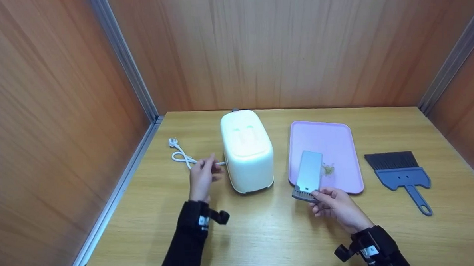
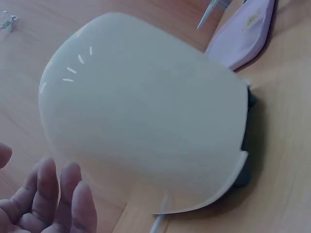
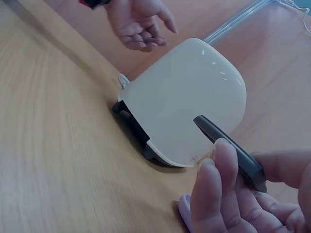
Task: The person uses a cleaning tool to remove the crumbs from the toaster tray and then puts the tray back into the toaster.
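A cream-white toaster point(image 1: 249, 164) stands on the table with its top closed over; the left wrist view shows its rounded end point(image 2: 146, 107). My left hand point(image 1: 203, 176) hovers beside its left side, fingers loosely bent and holding nothing, partly over the white power cord point(image 1: 180, 154). With thumb and fingers, my right hand point(image 1: 338, 208) pinches the dark grip point(image 3: 231, 150) of a flat silver crumb tray point(image 1: 310, 169). The crumb tray is above the near left part of a lilac tray point(image 1: 321, 135), where a small heap of crumbs point(image 1: 328, 169) lies.
To the right of the lilac tray lies a blue-grey hand brush point(image 1: 403, 177) with dark bristles, its handle toward me. The cord's plug point(image 1: 173, 142) rests at the far left of the table. Wooden panels point(image 1: 289, 46) enclose the back and sides.
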Demonstrator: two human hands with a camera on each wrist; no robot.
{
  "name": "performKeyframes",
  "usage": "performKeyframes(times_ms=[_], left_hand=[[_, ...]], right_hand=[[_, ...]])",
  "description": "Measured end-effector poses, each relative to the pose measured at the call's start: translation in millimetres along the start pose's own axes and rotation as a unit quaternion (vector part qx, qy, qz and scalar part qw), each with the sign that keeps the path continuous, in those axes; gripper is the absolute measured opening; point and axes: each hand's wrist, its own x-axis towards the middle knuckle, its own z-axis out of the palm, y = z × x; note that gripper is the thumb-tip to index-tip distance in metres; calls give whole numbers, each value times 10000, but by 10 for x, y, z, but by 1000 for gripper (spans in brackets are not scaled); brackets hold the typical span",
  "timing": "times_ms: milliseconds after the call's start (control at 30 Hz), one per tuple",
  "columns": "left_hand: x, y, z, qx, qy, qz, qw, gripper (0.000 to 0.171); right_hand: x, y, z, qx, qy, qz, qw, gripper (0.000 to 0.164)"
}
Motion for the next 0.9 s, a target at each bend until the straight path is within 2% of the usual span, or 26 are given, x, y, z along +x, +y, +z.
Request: performKeyframes(times_ms=[100, 167, 267, 400, 500, 600, 700, 833, 900], left_hand=[[161, 118, 80, 711, 338, 315, 9964, 28], [250, 175, 147, 1214, 366, 431, 9910, 33], [375, 266, 248, 1905, 136, 321, 9811, 53], [529, 373, 365, 2361, -383, -121, 9709, 78], [627, 398, 416, 2512, -661, -247, 9654, 86], [677, 368, 436, 2655, -789, -200, 9607, 91], [690, 321, 459, 2549, -787, -248, 9634, 92], [702, 293, 494, 2256, -697, -347, 9711, 90], [710, 287, 510, 2245, -707, -346, 9713, 89]], right_hand=[[12, 6, 29, 18, -21, 76, 10000, 34], [16, 16, 47, 37, -51, 122, 9999, 33], [27, 34, 72, 20, -125, 93, 9999, 31], [38, 54, 105, -27, -199, -51, 9998, 31], [37, 65, 133, -14, -292, -85, 9995, 32], [21, 72, 162, 40, -417, -90, 9991, 32], [7, 55, 169, 53, -504, -111, 9987, 31], [26, 15, 168, -18, -483, -104, 9988, 33], [37, 2, 165, -63, -434, -48, 9990, 35]])
